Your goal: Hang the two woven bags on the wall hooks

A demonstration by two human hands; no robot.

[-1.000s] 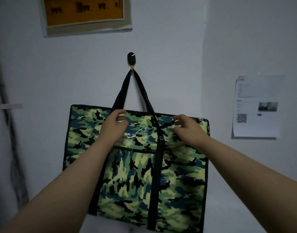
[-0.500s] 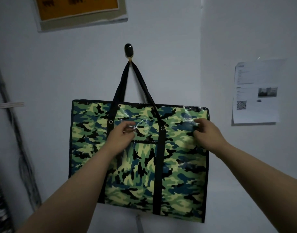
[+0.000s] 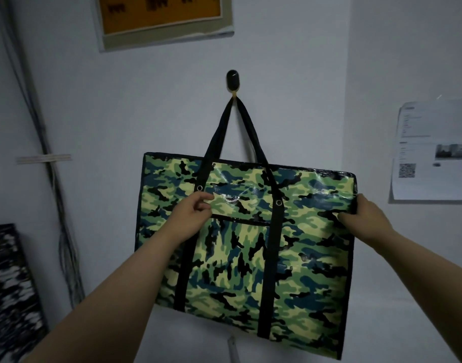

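- Head view: camouflage woven bag (image 3: 251, 244) hangs flat against the pale wall (image 3: 146, 113), its two black handles (image 3: 247, 127) looped over a dark wall hook (image 3: 232, 80) above it.
- The bag sits slightly crooked, its top edge sloping down toward the right.
- The left hand (image 3: 189, 218) is on the bag's front near the left strap, thumb and fingers pinching the glossy fabric just above the pocket seam.
- The right hand (image 3: 366, 213) grips the bag's upper right edge, fingers on the front and the thumb wrapped round the black trim.
- Both forearms reach up from the bottom of the picture.
- A second patterned piece (image 3: 10, 289), dark with pale blotches, leans at the lower left edge; too blurred to say whether it is the other bag.
- An orange framed sign (image 3: 162, 17) hangs above the hook.
- A printed paper sheet (image 3: 431, 150) is stuck to the side wall on the right.
- A bundle of cables (image 3: 54, 205) runs down the wall on the left, held by a pale strip.
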